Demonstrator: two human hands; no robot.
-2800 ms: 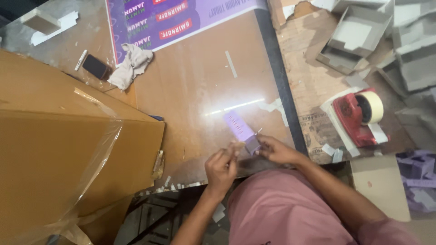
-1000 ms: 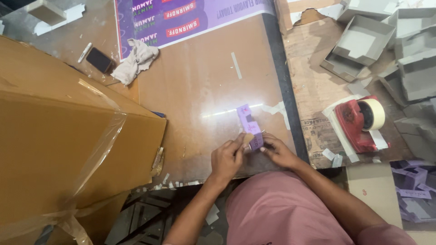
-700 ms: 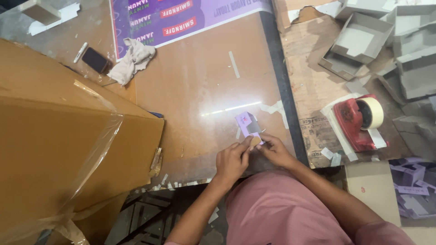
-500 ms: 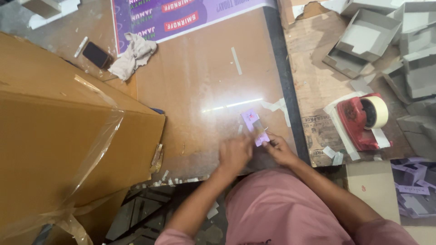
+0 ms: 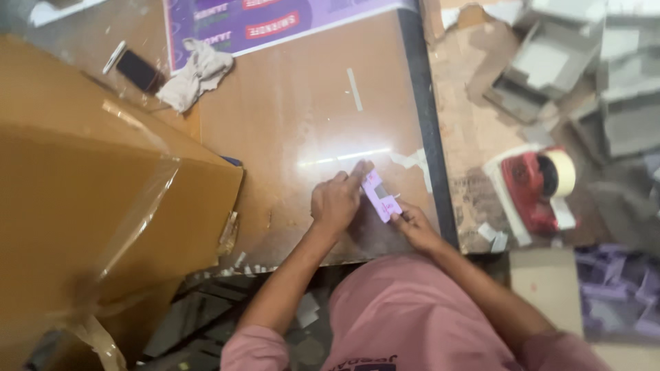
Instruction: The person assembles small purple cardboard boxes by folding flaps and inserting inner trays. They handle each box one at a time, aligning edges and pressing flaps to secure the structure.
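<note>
A small purple folded card piece [image 5: 379, 194] lies on the glossy brown table [image 5: 295, 117] near its front edge. My left hand [image 5: 337, 200] presses on the piece's left side with fingers stretched over its top end. My right hand [image 5: 414, 225] pinches the piece's lower right end. Both hands meet on the card, just in front of my pink shirt.
A big brown cardboard box [image 5: 96, 206] wrapped in clear tape fills the left. A phone [image 5: 135, 69] and a crumpled cloth [image 5: 196, 72] lie at the back left by a purple poster [image 5: 275, 20]. A red tape dispenser [image 5: 540, 185] and grey cardboard trays [image 5: 550, 65] lie right.
The purple piece was longer and held up; now it is folded smaller and pressed flat on the table under both hands.
</note>
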